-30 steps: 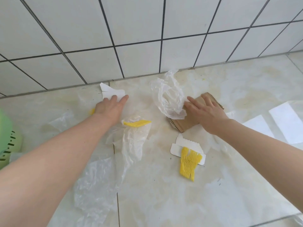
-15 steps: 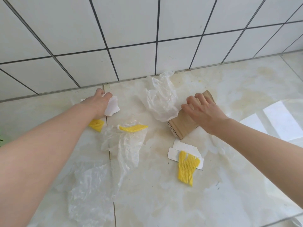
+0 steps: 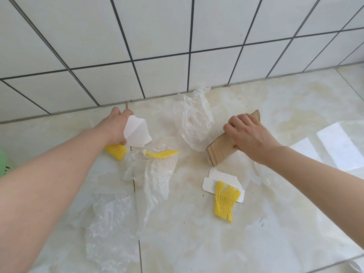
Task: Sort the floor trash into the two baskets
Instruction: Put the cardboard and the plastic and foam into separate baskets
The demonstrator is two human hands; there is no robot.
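At the far left edge, at about 9 o'clock, you can see only a small part of a green basket [image 3: 3, 164]; the second basket is not in the view.

Your left hand [image 3: 113, 126] is near the wall, at about 11 o'clock from the middle of the floor. It is clenched on a white folded paper [image 3: 136, 133], which sticks out to the right of your fingers. Just under this hand, a yellow foam net piece [image 3: 116, 151] lies on the floor and touches the paper edge.

At about 7 o'clock, a large clear plastic bag [image 3: 118, 219] lies flat on the marble floor [image 3: 197, 243]. A second yellow foam strip [image 3: 162, 154] rests on the upper end of this plastic.

Near the wall, at 12 o'clock, a crumpled clear bag [image 3: 195, 121] stands up from the floor.

At about 1 o'clock, your right hand [image 3: 249, 133] is grasping a brown cardboard piece [image 3: 221, 150], with the fingers curled over its upper edge. The cardboard is tilted, and its left side is touching the crumpled bag.

Below the cardboard, at about 4 o'clock, a white card [image 3: 216, 179] lies flat, and a third yellow foam net [image 3: 225, 201] lies partly on top of it.
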